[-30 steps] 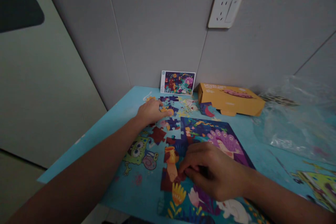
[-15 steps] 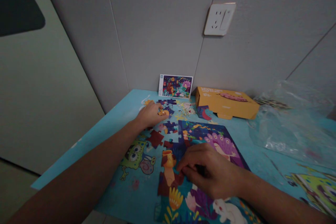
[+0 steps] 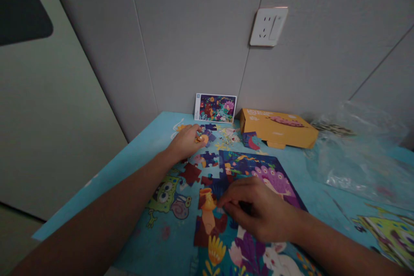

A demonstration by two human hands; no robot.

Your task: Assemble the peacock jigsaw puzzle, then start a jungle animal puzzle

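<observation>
My left hand [image 3: 185, 142] reaches to the far left of the loose pieces, with its fingers bent around a puzzle piece [image 3: 202, 139] that shows orange. Beside it are dark blue puzzle pieces [image 3: 211, 127]. My right hand [image 3: 255, 209] rests over the partly assembled jigsaw puzzle [image 3: 216, 248], thumb and fingertips pinched near the orange-brown animal figure. Whatever lies between those fingertips is too small to make out. Between the hands lie a dark red puzzle piece [image 3: 190, 174] and a blue piece [image 3: 209, 159] near the puzzle's left edge.
A picture card [image 3: 215, 108] leans on the wall behind the pieces. To its right stands a yellow box [image 3: 278, 127], with a purple-and-red piece [image 3: 250, 140] before it. Clear plastic bags [image 3: 355, 168] lie at right on the blue cartoon-printed table [image 3: 155, 241].
The left fingertips have shifted slightly and curled more closely by the orange piece. My right hand stays almost in place over the puzzle. The view has tilted a little.
</observation>
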